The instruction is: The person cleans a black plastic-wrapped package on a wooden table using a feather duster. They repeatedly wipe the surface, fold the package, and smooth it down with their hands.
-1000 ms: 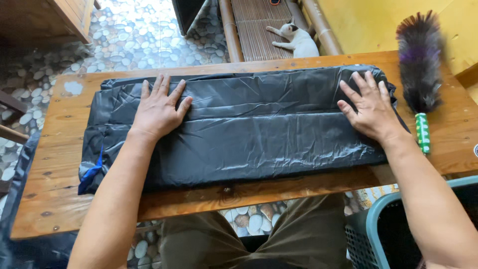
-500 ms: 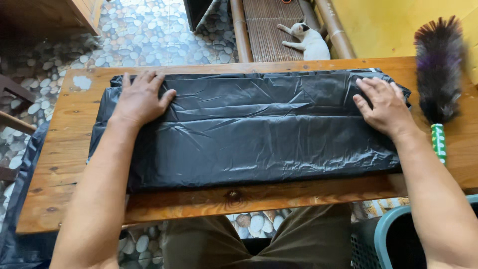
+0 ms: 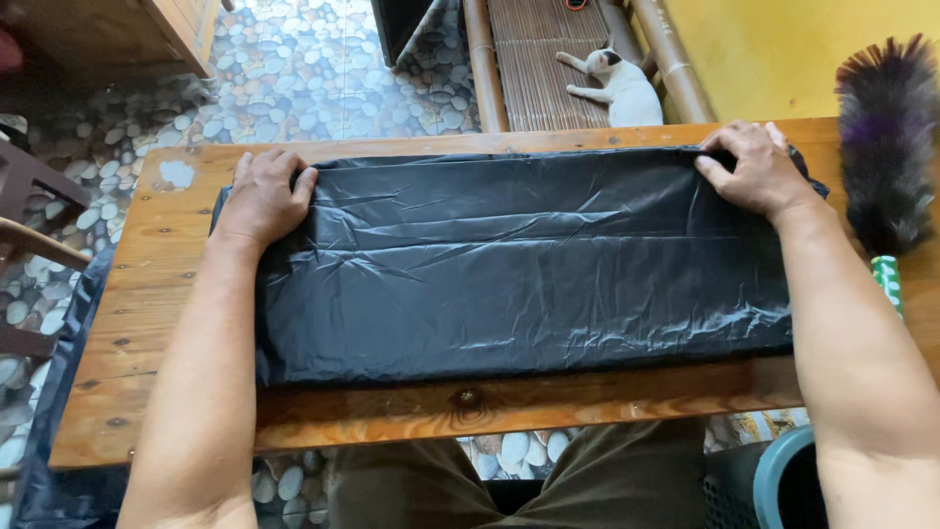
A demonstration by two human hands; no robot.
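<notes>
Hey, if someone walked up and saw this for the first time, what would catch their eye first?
Probably the big black plastic sheet spread flat across the wooden table, with the left hand and right hand gripping its two far corners. Next, the white cat lying on the bamboo bench beyond the table, and the dark feather duster at the table's right end.

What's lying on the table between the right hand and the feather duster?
Nothing: in the head view, only a bare strip of wooden table separates the right hand, gripping the black plastic bag's far corner, from the feather duster.
</notes>
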